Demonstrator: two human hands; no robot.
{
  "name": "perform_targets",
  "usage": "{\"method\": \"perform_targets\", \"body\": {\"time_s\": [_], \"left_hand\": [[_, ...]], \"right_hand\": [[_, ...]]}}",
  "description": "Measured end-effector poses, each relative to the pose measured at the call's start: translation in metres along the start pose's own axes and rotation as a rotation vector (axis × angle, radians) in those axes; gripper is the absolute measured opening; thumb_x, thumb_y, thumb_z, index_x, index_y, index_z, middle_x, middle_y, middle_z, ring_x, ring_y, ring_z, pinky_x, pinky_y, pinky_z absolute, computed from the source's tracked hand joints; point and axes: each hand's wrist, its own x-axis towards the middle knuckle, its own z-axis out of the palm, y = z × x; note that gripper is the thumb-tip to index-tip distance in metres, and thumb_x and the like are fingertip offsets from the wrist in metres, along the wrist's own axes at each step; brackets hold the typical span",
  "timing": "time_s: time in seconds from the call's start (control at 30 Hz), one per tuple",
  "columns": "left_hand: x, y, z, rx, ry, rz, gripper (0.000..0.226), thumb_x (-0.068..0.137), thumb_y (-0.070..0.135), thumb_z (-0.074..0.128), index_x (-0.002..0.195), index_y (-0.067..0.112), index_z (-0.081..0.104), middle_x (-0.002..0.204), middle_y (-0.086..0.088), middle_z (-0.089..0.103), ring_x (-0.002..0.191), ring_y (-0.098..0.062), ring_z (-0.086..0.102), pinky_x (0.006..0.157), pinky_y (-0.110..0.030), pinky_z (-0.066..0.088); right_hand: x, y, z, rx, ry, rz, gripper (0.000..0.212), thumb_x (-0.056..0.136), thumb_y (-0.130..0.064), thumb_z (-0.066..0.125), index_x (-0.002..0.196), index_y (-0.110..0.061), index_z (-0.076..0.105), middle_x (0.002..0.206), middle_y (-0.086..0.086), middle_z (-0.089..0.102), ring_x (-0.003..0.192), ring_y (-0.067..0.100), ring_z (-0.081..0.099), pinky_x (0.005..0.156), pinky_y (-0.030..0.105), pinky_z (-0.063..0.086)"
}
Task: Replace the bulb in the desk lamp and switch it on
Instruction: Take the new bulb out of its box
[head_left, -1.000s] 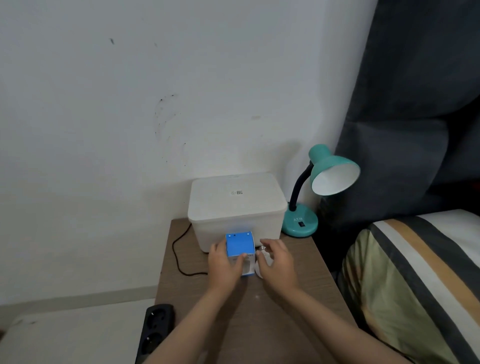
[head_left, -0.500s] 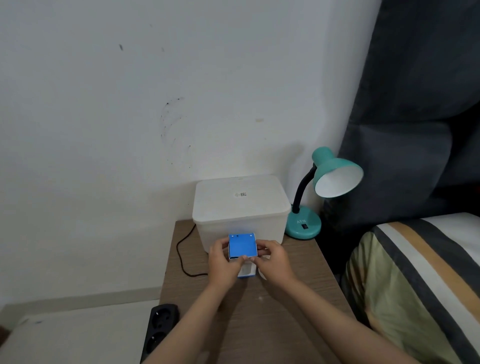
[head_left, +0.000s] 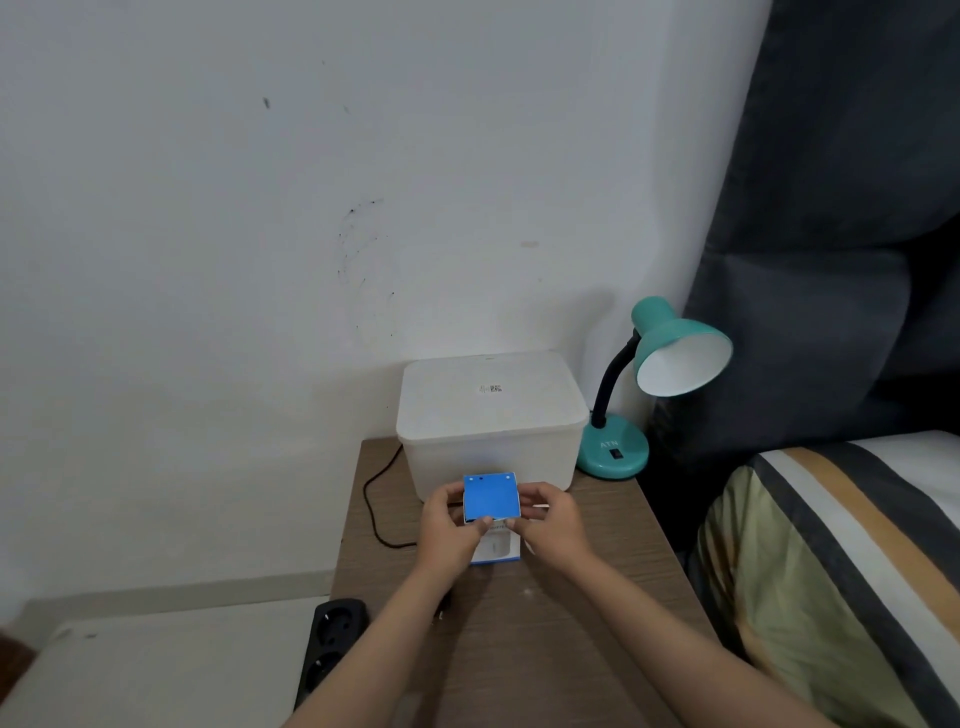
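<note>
Both hands grip a small blue-topped bulb box (head_left: 491, 499) over the wooden bedside table (head_left: 561, 639). The left hand (head_left: 451, 527) grasps its left side with the thumb on the blue flap; the right hand (head_left: 553, 525) grasps its right side. Whether a bulb is inside cannot be seen, and the lower white face is partly covered by the thumbs. Directly behind the box stands a white lidded plastic container (head_left: 491, 415), filling the table's back. To its right, at the back right corner, sits the teal desk lamp (head_left: 657, 384), its shade tilted towards the bed; the socket inside cannot be made out. A black cable (head_left: 376, 499) runs behind the container, its far end hidden. A black power strip (head_left: 330, 649) lies off the table's left edge, cut off below. The striped bed (head_left: 841, 561) lies close on the right. The near tabletop is bare.
</note>
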Motion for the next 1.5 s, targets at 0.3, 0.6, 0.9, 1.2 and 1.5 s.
{"method": "perform_targets", "body": {"time_s": [0.3,0.6,0.9,1.2,1.5], "left_hand": [[-0.001,0.002,-0.004,-0.076,-0.004,-0.015,0.039,0.077,0.0,0.071,0.106,0.019,0.053,0.105,0.005,0.059,0.09,-0.003,0.057,0.068,-0.016,0.05],[0.007,0.005,-0.008,-0.031,0.027,0.013,0.035,0.079,0.015,0.073,0.11,0.013,0.056,0.108,-0.003,0.062,0.101,-0.015,0.058,0.085,-0.031,0.051],[0.003,0.002,-0.011,0.16,-0.015,0.114,0.055,0.077,0.048,0.069,0.124,0.026,0.05,0.117,0.004,0.058,0.106,-0.012,0.055,0.086,-0.033,0.052],[0.007,-0.01,-0.03,0.218,-0.284,0.089,0.089,0.068,0.043,0.076,0.141,0.04,0.027,0.135,0.004,0.041,0.12,-0.017,0.048,0.095,-0.046,0.051],[0.01,-0.008,-0.037,0.133,-0.417,0.07,0.092,0.07,0.012,0.081,0.143,0.023,0.025,0.136,0.004,0.038,0.118,-0.015,0.048,0.074,-0.012,0.051]], "right_hand": [[0.0,0.003,-0.003,-0.032,0.005,0.0,0.042,0.076,0.0,0.074,0.116,-0.005,0.06,0.108,0.005,0.066,0.092,0.012,0.062,0.062,0.01,0.049],[-0.001,0.0,-0.004,-0.018,-0.019,-0.016,0.04,0.076,0.003,0.072,0.114,-0.004,0.062,0.103,0.003,0.066,0.09,0.012,0.062,0.062,0.007,0.048],[-0.004,-0.013,-0.013,-0.085,-0.149,-0.1,0.072,0.08,-0.001,0.068,0.14,-0.03,0.04,0.078,-0.003,0.056,0.064,0.003,0.057,0.059,0.01,0.048],[0.002,-0.024,-0.017,-0.377,-0.223,-0.172,0.07,0.087,-0.014,0.063,0.146,-0.028,0.028,0.066,-0.005,0.054,0.064,0.005,0.052,0.062,0.011,0.044],[0.002,-0.03,-0.011,-0.62,-0.259,-0.271,0.066,0.076,-0.029,0.075,0.135,-0.017,0.048,0.123,0.003,0.06,0.11,0.015,0.056,0.091,0.025,0.046]]}}
